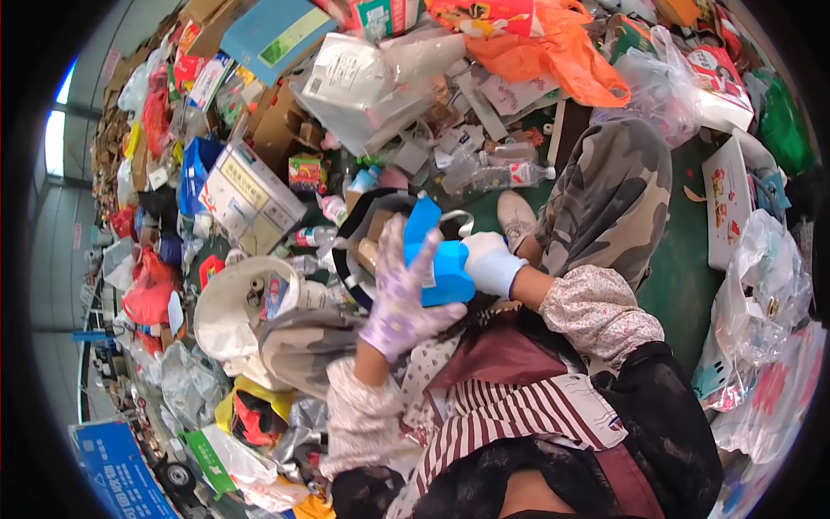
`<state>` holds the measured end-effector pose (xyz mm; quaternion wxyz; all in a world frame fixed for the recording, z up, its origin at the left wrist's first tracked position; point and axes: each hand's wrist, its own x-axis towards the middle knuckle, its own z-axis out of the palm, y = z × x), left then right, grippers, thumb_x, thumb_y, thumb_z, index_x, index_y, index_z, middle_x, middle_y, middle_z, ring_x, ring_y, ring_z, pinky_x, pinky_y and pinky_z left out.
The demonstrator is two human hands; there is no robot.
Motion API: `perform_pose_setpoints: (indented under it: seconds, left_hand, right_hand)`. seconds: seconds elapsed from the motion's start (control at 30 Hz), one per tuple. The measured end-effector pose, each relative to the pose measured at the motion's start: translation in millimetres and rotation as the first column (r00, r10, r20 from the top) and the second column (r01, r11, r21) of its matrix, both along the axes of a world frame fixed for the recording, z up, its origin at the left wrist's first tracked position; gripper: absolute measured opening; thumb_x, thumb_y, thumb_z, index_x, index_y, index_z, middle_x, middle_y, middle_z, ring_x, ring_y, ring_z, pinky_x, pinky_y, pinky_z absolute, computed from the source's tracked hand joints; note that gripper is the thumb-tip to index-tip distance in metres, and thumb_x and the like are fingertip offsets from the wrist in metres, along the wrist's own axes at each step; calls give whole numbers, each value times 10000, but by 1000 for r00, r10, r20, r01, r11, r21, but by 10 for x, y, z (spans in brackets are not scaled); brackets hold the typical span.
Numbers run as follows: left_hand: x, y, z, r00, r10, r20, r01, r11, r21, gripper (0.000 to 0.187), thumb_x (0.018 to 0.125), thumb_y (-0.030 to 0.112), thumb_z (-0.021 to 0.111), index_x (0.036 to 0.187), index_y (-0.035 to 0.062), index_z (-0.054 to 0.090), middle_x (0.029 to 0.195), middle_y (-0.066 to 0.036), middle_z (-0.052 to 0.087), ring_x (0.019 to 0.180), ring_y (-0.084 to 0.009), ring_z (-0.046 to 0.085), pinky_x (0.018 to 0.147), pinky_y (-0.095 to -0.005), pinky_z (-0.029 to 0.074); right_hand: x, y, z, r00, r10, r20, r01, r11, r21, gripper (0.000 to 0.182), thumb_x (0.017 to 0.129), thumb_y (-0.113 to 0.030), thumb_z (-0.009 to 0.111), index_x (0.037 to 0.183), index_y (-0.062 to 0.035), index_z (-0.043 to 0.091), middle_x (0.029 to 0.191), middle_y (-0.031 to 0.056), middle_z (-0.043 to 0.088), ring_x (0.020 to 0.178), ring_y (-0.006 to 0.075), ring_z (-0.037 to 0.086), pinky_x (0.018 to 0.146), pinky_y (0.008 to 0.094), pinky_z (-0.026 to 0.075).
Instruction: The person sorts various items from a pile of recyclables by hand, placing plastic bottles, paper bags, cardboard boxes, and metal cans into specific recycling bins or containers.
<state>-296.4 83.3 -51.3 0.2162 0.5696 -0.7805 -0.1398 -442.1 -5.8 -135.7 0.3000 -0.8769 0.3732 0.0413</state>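
Observation:
A blue carton (445, 275) with a raised flap is between my hands, above a dark round container (356, 281). My right hand (493, 266), in a white glove, grips the carton's right side. On the other side, my left hand (399, 298), in a white glove with purple patterns, has its fingers spread against or just in front of the carton. Brown material (367, 254) shows in the dark container behind my left fingers. Left of my knee, a white bucket (207, 311) holds small pieces of waste.
Mixed waste surrounds my legs. Ahead lie an orange bag (553, 52), a clear plastic bottle (510, 176) and a large plastic-wrapped box (359, 95). A white carton (251, 195) is at the left, another printed box (724, 203) at the right. My shoe (516, 218) rests beyond the carton.

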Motion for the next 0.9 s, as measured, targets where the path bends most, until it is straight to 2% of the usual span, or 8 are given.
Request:
perform_pose_setpoints:
  seconds: [0.07, 0.13, 0.17, 0.33, 0.4, 0.6, 0.73, 0.9]
  left_hand:
    - [-56, 43, -344, 929, 149, 338, -174, 984, 44, 959, 650, 547, 758, 1447, 179, 373, 1500, -301, 185, 1366, -509, 193, 1120, -553, 184]
    - [10, -103, -515, 956, 197, 220, -232, 961, 148, 987, 642, 527, 768, 1439, 107, 365, 1490, -302, 219, 1366, -480, 225, 1123, -522, 207]
    - [-13, -134, -495, 946, 235, 225, -267, 955, 127, 851, 698, 459, 744, 1377, 42, 443, 1461, -261, 324, 1359, -446, 267, 1124, -483, 234]
    - [317, -118, -699, 854, 381, 354, -482, 835, 265, 532, 830, 387, 602, 1242, 49, 595, 1394, -134, 478, 1344, -419, 306, 1126, -456, 249]
    - [379, -118, -701, 857, 357, 372, -483, 808, 338, 532, 849, 396, 570, 1260, 59, 583, 1397, -131, 475, 1336, -421, 319, 1133, -459, 234]
    - [-71, -454, -787, 834, 303, 461, -448, 859, 247, 432, 866, 330, 538, 1156, 21, 621, 1319, -170, 536, 1282, -401, 409, 1134, -475, 216]
    - [-76, -732, -1097, 764, 354, 540, -548, 797, 253, 442, 883, 344, 502, 1182, 33, 599, 1349, -177, 504, 1324, -398, 361, 1124, -494, 224]
    - [65, -814, -1647, 681, 386, 622, -586, 797, 147, 540, 859, 456, 493, 1227, 72, 585, 1464, -166, 383, 1384, -367, 293, 1062, -664, 114]
  right_hand:
    - [33, 46, -228, 997, 57, -43, -63, 982, -175, 175, 744, -230, 653, 755, -59, 691, 847, 173, 691, 807, 323, 682, 694, 399, 546]
    - [46, -16, -81, 989, -13, -148, 12, 1000, -10, 188, 763, -210, 629, 868, -92, 732, 936, 109, 710, 847, 278, 696, 721, 380, 551]
    - [9, -38, -68, 991, -32, -128, 30, 999, -15, 245, 770, -227, 627, 940, -62, 694, 919, 135, 703, 836, 297, 693, 713, 394, 549]
    - [-149, 12, -41, 979, -195, 60, 196, 981, -9, 553, 811, -309, 592, 1244, 24, 504, 876, 202, 687, 786, 346, 685, 690, 433, 545]
    - [-110, 63, 44, 981, -188, 48, 188, 982, 23, 645, 829, -334, 565, 1346, 20, 412, 869, 207, 685, 761, 351, 683, 677, 448, 543]
    - [-14, 110, 80, 996, -85, 10, 84, 996, 28, 614, 829, -209, 528, 1390, -11, 374, 890, 183, 695, 796, 344, 688, 694, 457, 537]
    - [-4, 161, 0, 994, -81, 74, 83, 996, -23, 612, 853, -200, 494, 1415, -16, 339, 947, 211, 671, 762, 366, 679, 670, 462, 541]
    - [33, 221, 64, 999, 30, -24, -29, 999, 34, 601, 870, -259, 499, 1403, -18, 363, 1222, 303, 519, 793, 399, 669, 688, 471, 543]
